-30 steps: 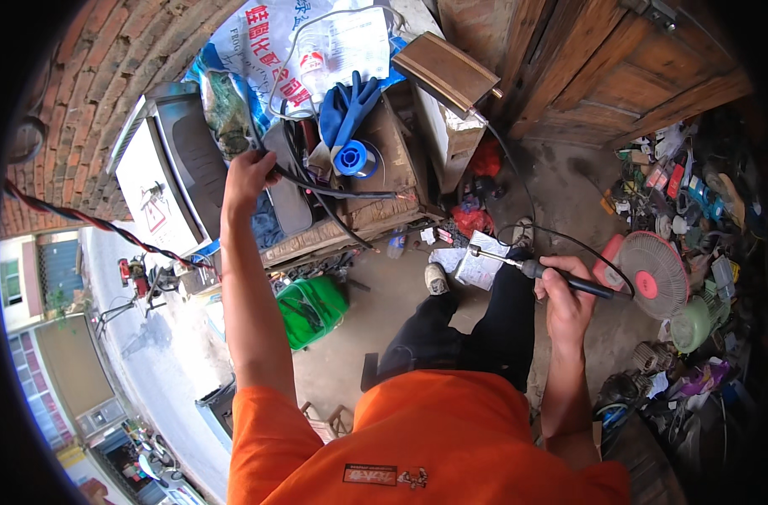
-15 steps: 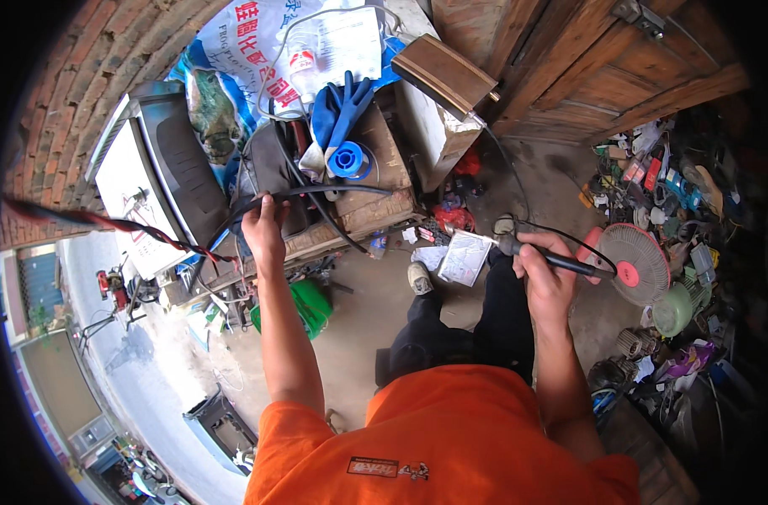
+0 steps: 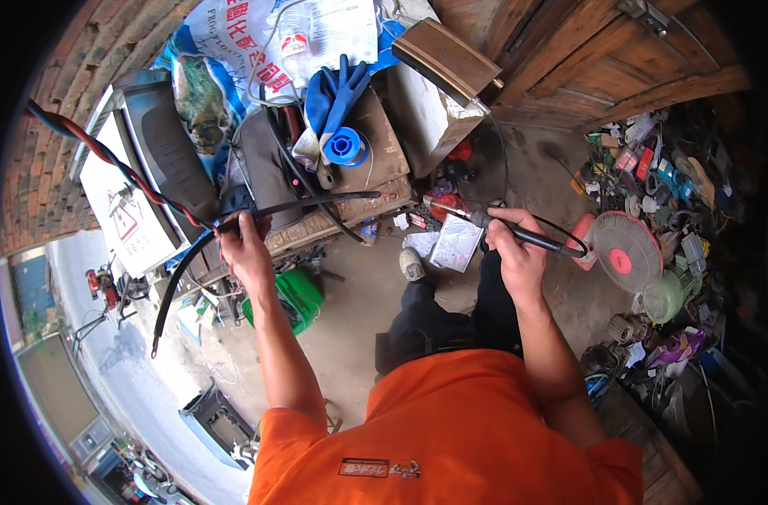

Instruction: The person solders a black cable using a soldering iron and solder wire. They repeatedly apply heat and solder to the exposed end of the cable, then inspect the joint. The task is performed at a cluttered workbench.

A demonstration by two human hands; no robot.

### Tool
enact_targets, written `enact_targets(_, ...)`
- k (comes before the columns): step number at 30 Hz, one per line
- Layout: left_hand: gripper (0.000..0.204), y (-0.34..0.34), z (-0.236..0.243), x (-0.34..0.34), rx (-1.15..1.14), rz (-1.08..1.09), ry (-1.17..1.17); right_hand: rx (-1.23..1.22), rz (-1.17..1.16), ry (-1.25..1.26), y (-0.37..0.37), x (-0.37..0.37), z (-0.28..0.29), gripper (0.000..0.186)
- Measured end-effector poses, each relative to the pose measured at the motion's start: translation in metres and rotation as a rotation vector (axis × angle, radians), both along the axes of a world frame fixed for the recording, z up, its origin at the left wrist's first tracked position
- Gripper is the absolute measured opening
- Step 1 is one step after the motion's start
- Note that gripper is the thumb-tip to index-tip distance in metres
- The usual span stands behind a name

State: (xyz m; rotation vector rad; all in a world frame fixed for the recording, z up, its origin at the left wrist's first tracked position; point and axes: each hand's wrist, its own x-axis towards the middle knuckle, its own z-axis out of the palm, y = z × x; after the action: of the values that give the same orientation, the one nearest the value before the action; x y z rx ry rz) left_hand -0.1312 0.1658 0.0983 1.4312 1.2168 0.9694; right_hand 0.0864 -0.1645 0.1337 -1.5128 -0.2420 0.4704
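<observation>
My left hand (image 3: 247,251) is closed around a thick black cable (image 3: 316,200) beside the workbench's front edge. One length of the cable reaches right over the bench, and the other hangs down to the left with a small metal end. In my right hand (image 3: 518,257) is a soldering iron (image 3: 555,245), gripped by its black handle, its metal tip pointing left towards the bench. A cord runs from the iron's rear. Twisted red and blue wires (image 3: 131,172) hang close to my left hand. On the bench sits a blue spool (image 3: 343,146), next to blue-palmed work gloves (image 3: 342,94).
A bronze-coloured metal box (image 3: 447,61) rests on a white block at the bench's right. Below the bench lies a green basket (image 3: 298,296). A pink-rimmed fan (image 3: 624,246) stands by piled scrap at right. The wooden door (image 3: 619,76) is behind.
My left hand has drawn down and left with the cable, whose hanging end now shows. My right hand has moved left with the soldering iron, bringing its tip nearer the bench.
</observation>
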Motion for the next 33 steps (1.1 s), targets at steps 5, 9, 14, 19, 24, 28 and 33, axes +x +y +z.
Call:
enact_targets(5,0.026,-0.020,-0.005,-0.024,-0.058,0.072,-0.075,0.007,-0.018,-0.055,-0.005,-0.009,-0.012,0.018)
enact_targets(9,0.027,-0.019,-0.026,-0.036,-0.125,0.152,-0.111,0.039,-0.034,-0.088,0.002,-0.022,-0.009,0.021)
enact_targets(14,0.029,0.006,-0.034,-0.010,-0.184,0.099,-0.231,-0.013,-0.018,-0.228,0.015,-0.037,-0.001,0.021)
enact_targets(19,0.024,0.025,-0.044,0.019,-0.174,0.035,-0.207,0.008,0.051,-0.588,0.027,-0.029,-0.008,0.017)
enact_targets(24,0.026,0.049,-0.041,0.041,-0.181,0.057,-0.022,0.010,0.083,-0.391,0.035,-0.025,-0.015,0.017)
enact_targets(28,0.029,0.049,-0.033,0.050,-0.208,0.028,0.101,0.080,0.051,-0.387,0.042,-0.020,-0.030,0.016)
enact_targets(33,0.033,0.045,-0.017,0.061,-0.166,0.023,0.254,0.146,0.092,-0.440,0.035,-0.007,-0.032,0.019)
